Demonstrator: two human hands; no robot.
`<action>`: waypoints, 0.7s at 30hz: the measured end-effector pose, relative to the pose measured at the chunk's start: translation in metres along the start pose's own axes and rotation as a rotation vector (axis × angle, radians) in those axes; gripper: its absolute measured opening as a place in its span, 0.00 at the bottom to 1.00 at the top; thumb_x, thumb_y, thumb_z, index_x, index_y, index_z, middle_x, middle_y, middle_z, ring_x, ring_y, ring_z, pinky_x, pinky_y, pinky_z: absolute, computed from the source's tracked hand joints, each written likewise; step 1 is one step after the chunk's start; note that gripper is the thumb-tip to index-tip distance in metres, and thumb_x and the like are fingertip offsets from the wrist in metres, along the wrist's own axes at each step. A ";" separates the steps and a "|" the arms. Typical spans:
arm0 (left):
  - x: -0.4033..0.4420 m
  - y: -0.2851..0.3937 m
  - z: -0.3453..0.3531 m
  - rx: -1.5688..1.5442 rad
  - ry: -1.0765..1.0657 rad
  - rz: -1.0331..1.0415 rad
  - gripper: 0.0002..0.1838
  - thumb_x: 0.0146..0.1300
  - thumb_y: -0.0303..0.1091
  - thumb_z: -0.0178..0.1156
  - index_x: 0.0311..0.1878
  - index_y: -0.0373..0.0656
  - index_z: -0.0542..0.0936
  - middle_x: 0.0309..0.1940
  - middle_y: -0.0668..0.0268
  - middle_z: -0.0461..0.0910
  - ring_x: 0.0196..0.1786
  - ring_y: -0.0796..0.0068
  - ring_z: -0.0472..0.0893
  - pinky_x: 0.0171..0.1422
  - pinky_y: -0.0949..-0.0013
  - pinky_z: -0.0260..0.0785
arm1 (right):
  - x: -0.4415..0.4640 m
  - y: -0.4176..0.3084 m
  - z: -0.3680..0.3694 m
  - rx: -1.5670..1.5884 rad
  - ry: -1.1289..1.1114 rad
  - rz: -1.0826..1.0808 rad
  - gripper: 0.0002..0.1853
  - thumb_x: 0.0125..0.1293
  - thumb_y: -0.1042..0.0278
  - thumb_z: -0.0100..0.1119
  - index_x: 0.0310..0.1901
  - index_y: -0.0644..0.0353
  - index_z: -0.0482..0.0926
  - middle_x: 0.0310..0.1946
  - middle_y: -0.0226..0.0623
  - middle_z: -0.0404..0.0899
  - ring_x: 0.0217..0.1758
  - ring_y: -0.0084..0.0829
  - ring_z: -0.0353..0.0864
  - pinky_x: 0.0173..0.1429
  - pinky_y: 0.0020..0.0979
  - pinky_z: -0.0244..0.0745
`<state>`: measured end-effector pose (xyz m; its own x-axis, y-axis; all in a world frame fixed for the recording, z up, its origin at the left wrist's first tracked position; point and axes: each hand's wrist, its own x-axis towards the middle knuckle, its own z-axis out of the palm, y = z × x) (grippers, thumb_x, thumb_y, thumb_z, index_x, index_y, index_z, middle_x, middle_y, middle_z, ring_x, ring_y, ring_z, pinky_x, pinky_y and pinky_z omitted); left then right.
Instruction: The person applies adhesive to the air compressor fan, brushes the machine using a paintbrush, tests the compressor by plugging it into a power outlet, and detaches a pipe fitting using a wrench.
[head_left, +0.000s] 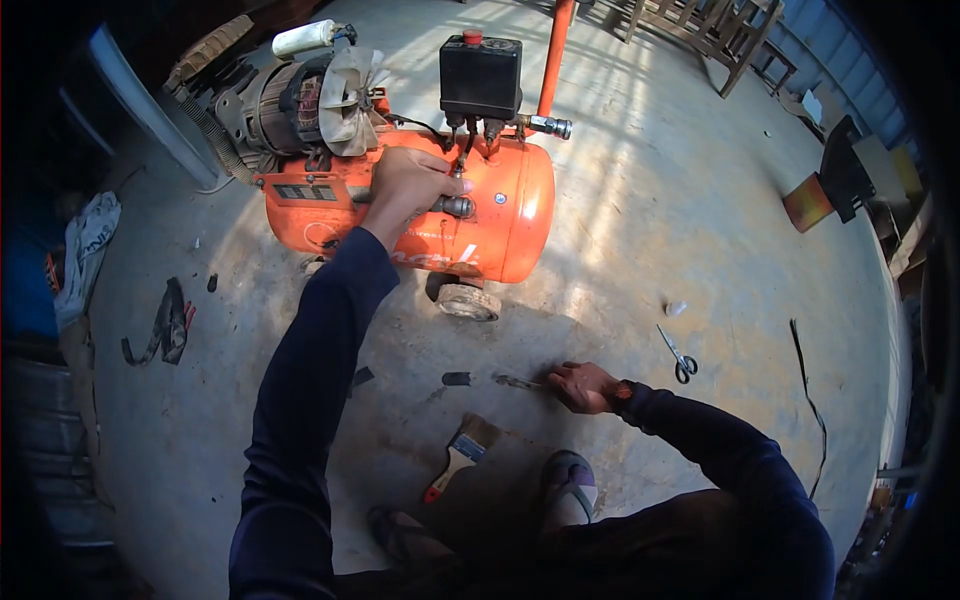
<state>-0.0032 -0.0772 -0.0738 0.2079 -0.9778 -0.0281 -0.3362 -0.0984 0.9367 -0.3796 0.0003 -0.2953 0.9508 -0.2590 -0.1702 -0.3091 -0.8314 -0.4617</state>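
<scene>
My left hand (408, 185) is closed at the front of an orange air compressor (525, 205), beside a dark cylindrical fitting with a metal end (457, 206). Whatever its fingers grip is hidden. Low over the floor, my right hand (583, 387) is closed around the end of a slim metal tool (518, 382), which points left; its exact kind is unclear. A short dark strip (456, 379) lies just left of the tool. On top of the compressor are a black pressure switch box (481, 75) with a red knob and a motor with a pale fan (350, 100).
A paintbrush (462, 456) lies by my feet. Scissors (679, 356) rest on the floor to the right, with a black strip (808, 400) beyond. At the left is a dark strap (172, 325). A wooden chair (695, 35) stands at the back.
</scene>
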 end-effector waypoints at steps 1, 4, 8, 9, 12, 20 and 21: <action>-0.001 0.003 0.003 0.052 0.045 -0.015 0.30 0.61 0.31 0.72 0.59 0.18 0.71 0.40 0.50 0.84 0.42 0.70 0.87 0.41 0.74 0.79 | 0.000 0.000 0.002 0.002 0.000 0.000 0.09 0.68 0.65 0.46 0.42 0.60 0.73 0.38 0.47 0.76 0.46 0.51 0.77 0.48 0.47 0.75; -0.006 0.011 0.016 0.332 0.096 0.073 0.30 0.59 0.29 0.73 0.58 0.19 0.72 0.38 0.52 0.84 0.40 0.71 0.87 0.39 0.74 0.78 | 0.001 -0.001 0.005 0.012 0.003 0.021 0.11 0.63 0.66 0.55 0.45 0.60 0.73 0.39 0.47 0.76 0.46 0.52 0.78 0.48 0.46 0.77; 0.000 0.011 0.007 0.197 -0.013 0.013 0.31 0.57 0.30 0.75 0.57 0.22 0.73 0.37 0.55 0.84 0.37 0.73 0.86 0.37 0.74 0.77 | 0.000 -0.002 0.001 0.005 -0.045 0.063 0.13 0.63 0.66 0.55 0.47 0.61 0.74 0.41 0.48 0.77 0.48 0.52 0.78 0.50 0.47 0.77; 0.002 0.012 0.002 0.062 -0.079 -0.040 0.31 0.56 0.31 0.76 0.57 0.23 0.73 0.37 0.55 0.84 0.37 0.73 0.86 0.36 0.74 0.77 | 0.000 -0.004 0.001 0.008 -0.042 0.065 0.13 0.63 0.66 0.55 0.47 0.61 0.74 0.41 0.48 0.77 0.48 0.52 0.78 0.50 0.47 0.77; 0.007 0.007 -0.005 0.068 -0.071 -0.051 0.32 0.56 0.31 0.76 0.58 0.22 0.73 0.37 0.55 0.84 0.36 0.74 0.86 0.36 0.75 0.76 | -0.001 -0.007 -0.005 0.050 -0.059 0.082 0.11 0.71 0.63 0.44 0.45 0.59 0.73 0.41 0.49 0.78 0.48 0.54 0.78 0.51 0.48 0.76; 0.000 0.010 0.010 0.215 0.086 0.050 0.34 0.55 0.29 0.76 0.61 0.23 0.72 0.40 0.52 0.85 0.35 0.75 0.85 0.35 0.74 0.77 | 0.002 -0.003 -0.005 0.028 -0.110 0.135 0.12 0.63 0.66 0.54 0.47 0.61 0.74 0.41 0.50 0.80 0.46 0.53 0.80 0.48 0.48 0.79; 0.000 0.009 0.010 0.161 0.071 0.040 0.33 0.55 0.29 0.76 0.60 0.24 0.73 0.40 0.52 0.85 0.34 0.75 0.85 0.35 0.74 0.77 | 0.001 -0.003 -0.004 0.033 -0.104 0.133 0.12 0.63 0.66 0.54 0.47 0.61 0.74 0.41 0.50 0.80 0.46 0.53 0.80 0.48 0.48 0.79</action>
<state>-0.0155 -0.0804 -0.0687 0.2534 -0.9666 0.0384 -0.4870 -0.0932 0.8684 -0.3780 0.0003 -0.2909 0.8945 -0.3124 -0.3200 -0.4345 -0.7761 -0.4571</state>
